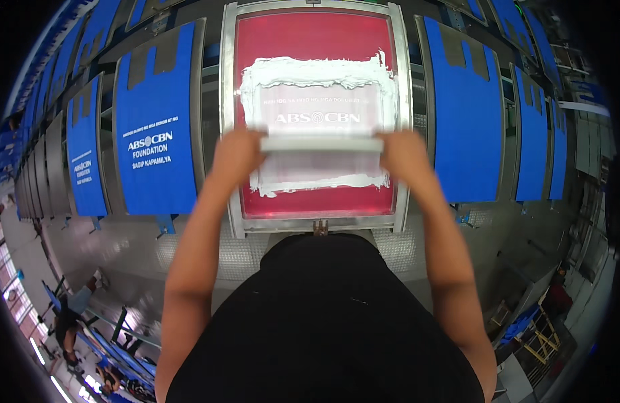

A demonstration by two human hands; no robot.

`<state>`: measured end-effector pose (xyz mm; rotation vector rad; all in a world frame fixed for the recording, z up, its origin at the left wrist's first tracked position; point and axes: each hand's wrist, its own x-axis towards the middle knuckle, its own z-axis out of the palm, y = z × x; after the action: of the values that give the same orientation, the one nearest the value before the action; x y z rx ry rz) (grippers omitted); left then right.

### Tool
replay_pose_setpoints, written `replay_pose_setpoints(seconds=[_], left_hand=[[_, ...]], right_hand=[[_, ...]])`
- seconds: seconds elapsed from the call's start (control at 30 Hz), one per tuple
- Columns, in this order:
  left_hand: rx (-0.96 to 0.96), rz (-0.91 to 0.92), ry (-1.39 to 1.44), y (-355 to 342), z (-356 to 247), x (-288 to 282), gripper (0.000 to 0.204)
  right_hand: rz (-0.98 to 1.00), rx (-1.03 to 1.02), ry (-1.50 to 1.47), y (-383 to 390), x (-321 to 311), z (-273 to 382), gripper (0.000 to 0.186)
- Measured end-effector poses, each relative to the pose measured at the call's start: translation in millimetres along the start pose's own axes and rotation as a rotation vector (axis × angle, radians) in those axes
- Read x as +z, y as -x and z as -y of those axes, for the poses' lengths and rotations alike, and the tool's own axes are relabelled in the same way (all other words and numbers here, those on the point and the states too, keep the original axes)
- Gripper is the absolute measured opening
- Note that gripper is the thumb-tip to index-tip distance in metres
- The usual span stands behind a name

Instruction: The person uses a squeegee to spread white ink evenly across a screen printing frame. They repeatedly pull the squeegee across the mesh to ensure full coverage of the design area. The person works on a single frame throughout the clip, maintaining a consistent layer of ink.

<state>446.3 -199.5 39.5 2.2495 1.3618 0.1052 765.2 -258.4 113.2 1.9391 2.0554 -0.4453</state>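
Right before me lies a screen-printing frame (401, 101) with metal edges and a red mesh (310, 37). Across its middle stretches a pale squeegee (323, 144), slightly smeared by motion. My left hand (239, 156) is closed round its left end, and my right hand (408, 158) grips the right end. Thick white ink (310, 71) is heaped in a band on the far side of the paler stencil window, with more along both sides and a thinner streak (323, 185) on the near side. White lettering shows through the window beyond the squeegee.
Flat boards with blue fabric pieces stand on both sides; the left piece (152, 91) bears white print, the right one (461, 134) looks plain. A metal hinge or clamp (320, 228) sits at the frame's near edge. Other people (68, 329) appear at the lower left.
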Motion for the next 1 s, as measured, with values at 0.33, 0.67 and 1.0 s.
replay_pose_setpoints(seconds=[0.33,0.67,1.0], left_hand=[[-0.016,-0.147,-0.043,-54.0,7.3,14.8,0.031],[0.034,-0.129,0.072,61.4,-12.8,21.6,0.026],[0.003,-0.157,-0.063,-89.4,24.5,-4.8,0.031]], right_hand=[[-0.094,0.011,0.053,-63.4,16.4,-14.6,0.047],[0.084,-0.035,-0.042,45.1,21.8,11.5,0.046],[-0.178,-0.04,0.064,-102.0,3.0,-15.0,0.036]])
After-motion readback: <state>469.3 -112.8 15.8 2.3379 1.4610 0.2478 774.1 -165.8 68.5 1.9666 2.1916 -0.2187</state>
